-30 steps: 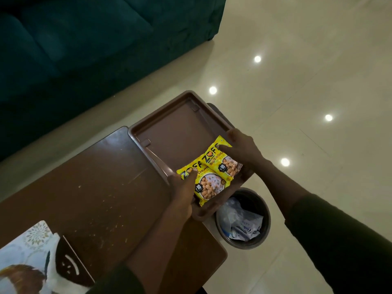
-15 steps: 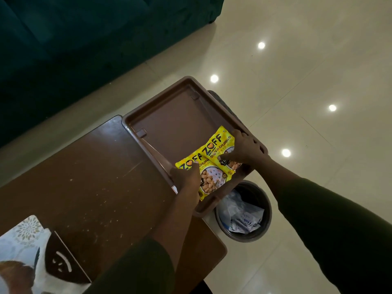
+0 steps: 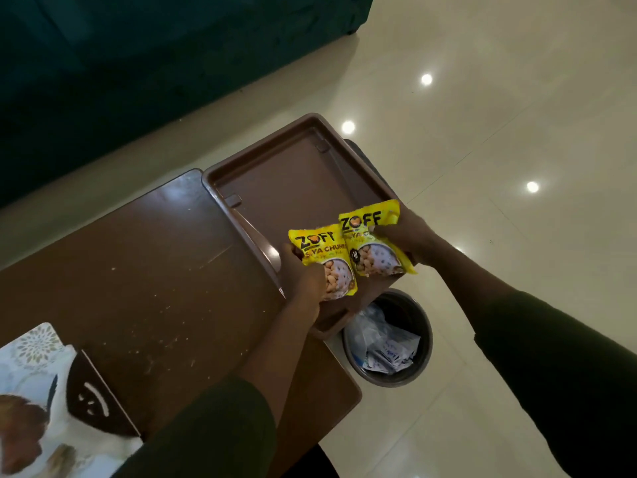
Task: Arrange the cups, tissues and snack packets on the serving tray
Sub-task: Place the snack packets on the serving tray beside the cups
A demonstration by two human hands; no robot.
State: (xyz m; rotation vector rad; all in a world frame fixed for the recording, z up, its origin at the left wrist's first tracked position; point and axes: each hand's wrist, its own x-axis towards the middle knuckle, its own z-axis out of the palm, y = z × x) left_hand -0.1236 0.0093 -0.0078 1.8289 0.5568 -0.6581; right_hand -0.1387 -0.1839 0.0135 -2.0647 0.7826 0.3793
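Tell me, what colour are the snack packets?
Bright yellow, with black writing. The head view shows the snack packets best, held by both hands over the brown tray.

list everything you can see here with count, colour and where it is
snack packets: 2, yellow, side by side at the near end of the tray, one in each hand
serving tray: 1, brown, on the table's far right end, overhanging the edge
table: 1, dark brown wood, centre left
waste bin: 1, dark, on the floor right of the table, holding wrappers
printed box: 1, white and brown, table's near left corner
sofa: 1, dark green, top left
left hand: holds the left packet
right hand: holds the right packet
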